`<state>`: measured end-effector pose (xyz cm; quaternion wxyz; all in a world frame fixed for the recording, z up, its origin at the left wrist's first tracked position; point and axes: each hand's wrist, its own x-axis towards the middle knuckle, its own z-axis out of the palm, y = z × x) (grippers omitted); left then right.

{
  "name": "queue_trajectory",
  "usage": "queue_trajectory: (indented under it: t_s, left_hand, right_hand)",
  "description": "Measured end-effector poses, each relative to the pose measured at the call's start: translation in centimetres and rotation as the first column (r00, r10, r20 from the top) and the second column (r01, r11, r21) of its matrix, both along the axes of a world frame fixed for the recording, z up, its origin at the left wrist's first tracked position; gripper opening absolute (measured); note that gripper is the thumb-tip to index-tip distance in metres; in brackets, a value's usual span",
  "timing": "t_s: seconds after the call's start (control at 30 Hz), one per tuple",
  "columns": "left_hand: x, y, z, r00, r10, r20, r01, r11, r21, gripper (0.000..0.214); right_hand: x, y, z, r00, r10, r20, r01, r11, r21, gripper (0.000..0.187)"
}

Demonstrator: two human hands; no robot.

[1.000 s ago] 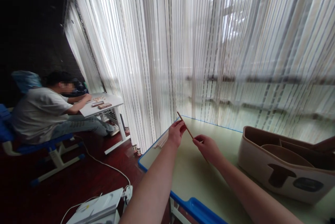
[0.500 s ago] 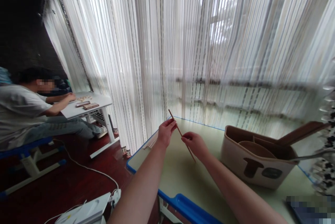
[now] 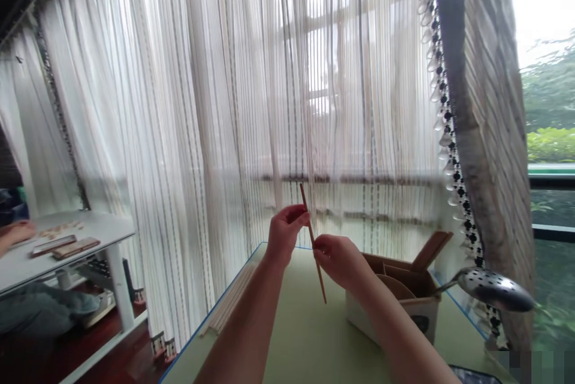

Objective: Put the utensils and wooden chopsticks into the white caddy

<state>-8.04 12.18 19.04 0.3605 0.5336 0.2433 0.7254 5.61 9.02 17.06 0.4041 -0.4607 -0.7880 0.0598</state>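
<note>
Over the pale green tabletop (image 3: 305, 336), I hold a slim brown chopstick (image 3: 320, 279) tilted nearly upright. My left hand (image 3: 286, 234) pinches it near its upper end. Lower down, the thumb and fingertips of my right hand (image 3: 338, 257) close around its middle. Its lower tip points down over the table; whether it touches the surface I cannot tell. Several light-coloured sticks (image 3: 229, 300) lie side by side along the table's left edge, partly behind my left forearm. A beige divided utensil box (image 3: 424, 309) stands to the right, partly covered by my right forearm.
A slotted metal spoon (image 3: 494, 288) and a flat wooden utensil (image 3: 433, 250) stick out of the box. At the lower right lies a dark flat object (image 3: 474, 375). Curtains (image 3: 215, 132) hang behind. On the left, another person's hand (image 3: 18, 232) rests at a white table (image 3: 117, 229) with small pieces.
The view has swung right, bringing the window and the whole slotted spoon into sight. The chopstick stands more upright. Both hands keep their hold on it.
</note>
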Motion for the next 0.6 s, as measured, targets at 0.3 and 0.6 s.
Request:
queue_trajectory:
  t_s: [0.3,0.6]
  left_hand:
    - [8.5,0.6,4.1,0.986,-0.147,0.082,0.14,0.987,0.083,0.023]
    - [15.3,2.3,3.5,0.95,-0.286,0.128,0.268,0.953,0.137,0.021]
  right_hand:
    - [7.0,-1.1,3.1,0.973,-0.149,-0.174,0.149,0.989,-0.012,0.018]
    - [11.4,0.3,3.0,0.849,-0.486,-0.208,0.482,0.873,-0.072,0.016]
